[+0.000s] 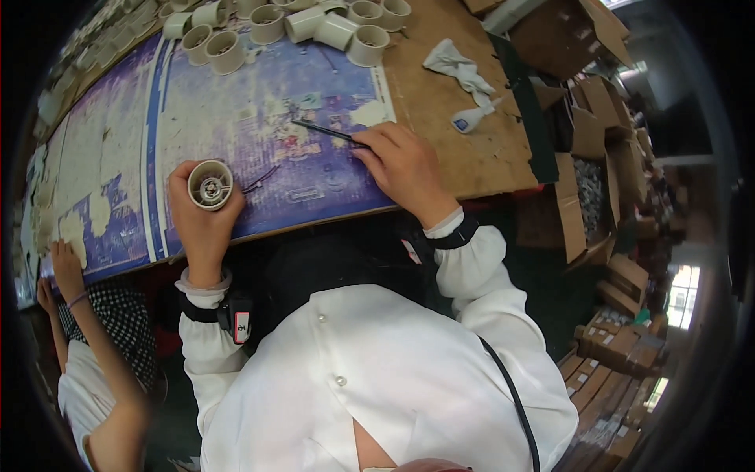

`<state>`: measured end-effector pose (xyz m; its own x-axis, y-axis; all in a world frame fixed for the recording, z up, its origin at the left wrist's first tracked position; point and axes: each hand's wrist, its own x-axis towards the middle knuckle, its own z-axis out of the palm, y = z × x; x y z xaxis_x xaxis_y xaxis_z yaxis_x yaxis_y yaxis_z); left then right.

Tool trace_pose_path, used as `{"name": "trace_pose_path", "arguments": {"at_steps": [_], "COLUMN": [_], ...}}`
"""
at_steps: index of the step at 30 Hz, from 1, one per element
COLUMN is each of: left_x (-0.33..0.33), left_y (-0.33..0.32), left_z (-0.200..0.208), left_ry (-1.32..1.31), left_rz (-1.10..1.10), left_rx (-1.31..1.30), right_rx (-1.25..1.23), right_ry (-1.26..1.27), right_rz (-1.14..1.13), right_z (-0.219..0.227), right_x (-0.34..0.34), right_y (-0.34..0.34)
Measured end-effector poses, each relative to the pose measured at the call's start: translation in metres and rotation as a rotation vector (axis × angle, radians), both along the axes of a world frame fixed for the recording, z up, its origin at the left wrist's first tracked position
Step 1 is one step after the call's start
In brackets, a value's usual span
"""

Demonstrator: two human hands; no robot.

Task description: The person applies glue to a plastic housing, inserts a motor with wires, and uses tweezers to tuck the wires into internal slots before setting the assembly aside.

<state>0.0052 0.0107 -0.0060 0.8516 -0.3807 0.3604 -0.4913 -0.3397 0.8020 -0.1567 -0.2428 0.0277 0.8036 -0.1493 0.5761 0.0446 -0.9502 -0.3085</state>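
Observation:
Upright in my left hand (206, 228) is a cream plastic cup-shaped housing (193, 178), its open end facing up. Inside it sits a round metallic part (211, 189) with spokes or ribs around it. Thin dark wires (261, 179) stick out beside my left fingers over the table. My right hand (405, 169) pinches a slim dark tool (326, 130) that looks like tweezers. Its tip points left, low over or touching the worn purple and white sheet (236, 102) on the table. Tool and housing are apart.
Several similar cream housings (226, 53) stand or lie along the table's far side. On the brown board at right are a crumpled white cloth (456, 63) and a small white squeeze bottle (470, 118). Cardboard boxes (572, 208) stand beyond. Another person's hand (67, 266) rests at the left table edge.

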Motion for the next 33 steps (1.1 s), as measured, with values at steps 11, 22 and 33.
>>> {"name": "trace_pose_path", "arguments": {"at_steps": [11, 22, 33], "left_x": [-0.009, -0.012, -0.011], "left_y": [0.006, 0.005, 0.012], "left_z": [0.009, 0.011, 0.011], "left_ry": [-0.266, -0.201, -0.210], "left_rz": [0.118, 0.157, 0.075], "left_rx": [0.279, 0.224, 0.285], "right_rx": [0.300, 0.973, 0.697], "right_ry": [-0.377, -0.057, 0.316], "right_rz": [-0.591, -0.021, 0.084], "right_z": [-0.035, -0.019, 0.003], "right_x": [-0.059, -0.038, -0.027], "right_y": [-0.086, -0.016, 0.049]}}
